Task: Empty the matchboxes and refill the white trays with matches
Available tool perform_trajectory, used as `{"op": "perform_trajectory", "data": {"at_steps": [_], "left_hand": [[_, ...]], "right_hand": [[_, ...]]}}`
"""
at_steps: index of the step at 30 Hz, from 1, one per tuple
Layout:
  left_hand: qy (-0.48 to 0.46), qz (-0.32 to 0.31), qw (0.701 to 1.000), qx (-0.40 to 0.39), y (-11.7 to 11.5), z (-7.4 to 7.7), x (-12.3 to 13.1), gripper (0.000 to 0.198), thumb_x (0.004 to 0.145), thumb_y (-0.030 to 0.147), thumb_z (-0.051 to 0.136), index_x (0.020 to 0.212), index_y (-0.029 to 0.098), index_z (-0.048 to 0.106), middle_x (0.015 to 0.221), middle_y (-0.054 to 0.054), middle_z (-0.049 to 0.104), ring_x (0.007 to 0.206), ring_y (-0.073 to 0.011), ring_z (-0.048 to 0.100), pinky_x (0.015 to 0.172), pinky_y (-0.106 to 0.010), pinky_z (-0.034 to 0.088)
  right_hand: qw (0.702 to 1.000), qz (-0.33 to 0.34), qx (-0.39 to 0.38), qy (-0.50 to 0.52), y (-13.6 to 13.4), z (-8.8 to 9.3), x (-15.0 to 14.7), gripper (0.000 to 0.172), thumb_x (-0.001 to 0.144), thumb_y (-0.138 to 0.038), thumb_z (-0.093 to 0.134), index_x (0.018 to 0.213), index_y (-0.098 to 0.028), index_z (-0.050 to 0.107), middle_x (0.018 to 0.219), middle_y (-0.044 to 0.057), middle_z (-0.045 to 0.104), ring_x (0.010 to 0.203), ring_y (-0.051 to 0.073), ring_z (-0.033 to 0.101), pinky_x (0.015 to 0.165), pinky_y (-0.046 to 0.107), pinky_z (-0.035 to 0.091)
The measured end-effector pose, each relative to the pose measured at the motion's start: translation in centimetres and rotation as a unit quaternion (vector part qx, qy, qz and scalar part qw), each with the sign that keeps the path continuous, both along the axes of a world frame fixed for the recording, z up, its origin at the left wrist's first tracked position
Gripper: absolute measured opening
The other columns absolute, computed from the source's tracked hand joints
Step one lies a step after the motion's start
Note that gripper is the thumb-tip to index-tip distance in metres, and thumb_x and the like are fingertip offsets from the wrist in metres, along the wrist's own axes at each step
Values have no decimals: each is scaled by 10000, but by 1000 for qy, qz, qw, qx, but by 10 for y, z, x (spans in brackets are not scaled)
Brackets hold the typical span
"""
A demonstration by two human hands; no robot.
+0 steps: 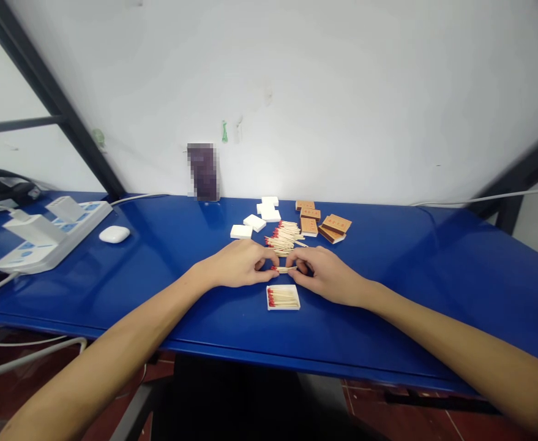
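Note:
Between my two hands lies a small bundle of matches, red heads to the left. My left hand pinches the bundle at the head end. At the plain end, the thumb and fingers of my right hand close on the same sticks. Just in front, nearer me, a white matchbox tray holds a row of matches with heads to the left. Beyond my hands a loose pile of matches is spread on the blue table.
Several white trays lie behind my left hand, and several brown matchbox sleeves behind my right. A white earbud case and a power strip with plugs are at left. A pixelated dark rectangle stands against the wall.

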State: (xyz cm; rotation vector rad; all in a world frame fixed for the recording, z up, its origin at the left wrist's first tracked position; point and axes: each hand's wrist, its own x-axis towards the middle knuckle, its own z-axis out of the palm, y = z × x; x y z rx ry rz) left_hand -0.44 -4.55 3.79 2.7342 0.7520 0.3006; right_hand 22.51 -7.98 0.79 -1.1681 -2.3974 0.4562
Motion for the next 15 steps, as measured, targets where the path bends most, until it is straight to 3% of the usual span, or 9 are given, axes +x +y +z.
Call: {"op": "perform_trajectory", "data": {"at_steps": [7, 15], "left_hand": [[7, -8, 1000, 10, -1, 1, 2, 214, 921, 329, 568, 896, 172, 711, 605, 24, 583, 537, -98, 499, 553, -229, 315], [10, -7, 1000, 9, 0, 1, 2, 201, 920, 315, 564, 935, 175, 707, 623, 27, 592, 560, -100, 511, 575, -225, 333]], "right_hand": [[1000, 3, 13, -7, -1, -1, 0, 43, 894, -206, 561, 871, -193, 595, 617, -61, 478, 545, 101, 434, 595, 248, 306], [998, 3, 53, -29, -2, 0, -1, 115, 907, -215, 560, 959, -189, 658, 644, -38, 531, 576, 117, 466, 624, 265, 314]]}}
